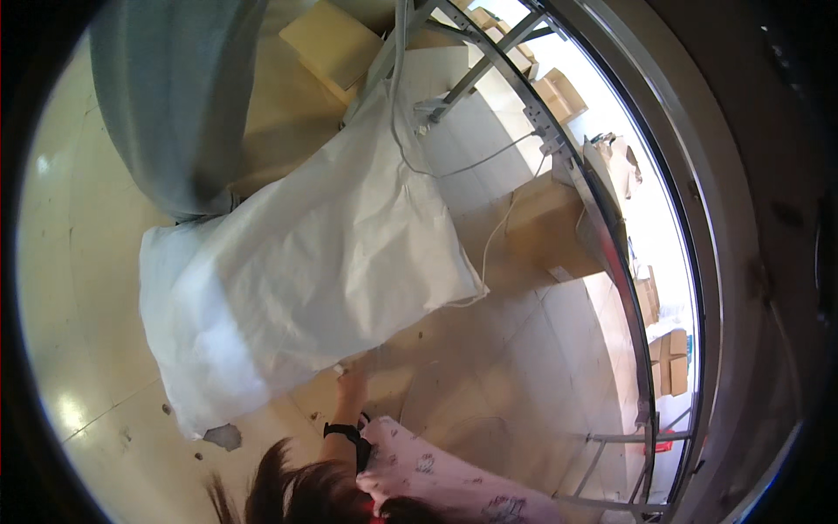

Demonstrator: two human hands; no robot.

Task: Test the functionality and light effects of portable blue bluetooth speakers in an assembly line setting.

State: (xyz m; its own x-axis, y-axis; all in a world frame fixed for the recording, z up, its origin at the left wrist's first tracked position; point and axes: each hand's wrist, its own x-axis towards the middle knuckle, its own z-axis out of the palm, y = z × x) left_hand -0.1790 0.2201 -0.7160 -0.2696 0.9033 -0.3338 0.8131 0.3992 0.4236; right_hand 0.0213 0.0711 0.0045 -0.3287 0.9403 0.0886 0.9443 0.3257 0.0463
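Note:
A large white sack (314,262) lies slanted across the tiled floor, its surface wrinkled and bright at the left end. My left hand (352,377) is at the sack's lower edge, fingers bent around it and partly hidden by the material. A small white bit shows at the fingers, too blurred to name. A black band (349,434) circles this wrist. Beside the forearm is pink printed cloth (436,467). Dark hair (297,489) covers part of the arm at the lower edge. My right hand is out of sight.
A grey trouser leg (175,105) of another person stands behind the sack. Cardboard boxes (332,48) lie at the back, and another box (550,223) sits to the right. Pale cables (489,162) hang near a curved-looking metal frame (602,236). Chipped floor patches (223,437) lie nearby.

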